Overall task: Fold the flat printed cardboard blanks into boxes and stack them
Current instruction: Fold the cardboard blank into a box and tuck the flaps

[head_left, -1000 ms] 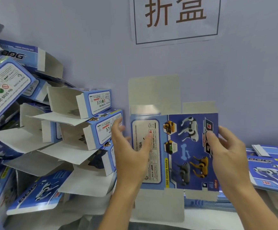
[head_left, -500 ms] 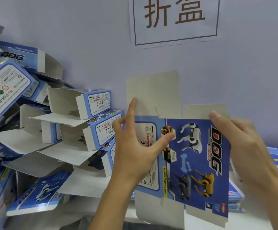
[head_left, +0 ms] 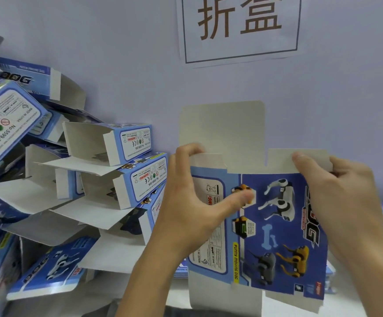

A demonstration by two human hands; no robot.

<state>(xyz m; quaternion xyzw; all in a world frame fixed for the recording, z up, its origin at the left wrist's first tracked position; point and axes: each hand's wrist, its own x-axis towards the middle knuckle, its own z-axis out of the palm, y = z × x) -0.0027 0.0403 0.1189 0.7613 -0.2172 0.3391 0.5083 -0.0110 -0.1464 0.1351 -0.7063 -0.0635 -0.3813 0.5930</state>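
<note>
Left hand (head_left: 191, 202) and right hand (head_left: 339, 197) raised, fingers curled in a pinching grip.

1. A pale lavender wall (head_left: 117, 53) fills the background under even, soft light.
2. A white paper sign (head_left: 240, 28) with 2 brown characters inside a dark frame line is fixed to it, its top cropped.
3. A white tabletop (head_left: 181, 291) shows at the bottom.

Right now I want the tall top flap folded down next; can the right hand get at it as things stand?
Probably yes. The tall top flap stands bare above the box blank, nothing covering it. But the right hand is pinching the short flap beside it and would have to let go first; the left hand holds the other side.
</note>
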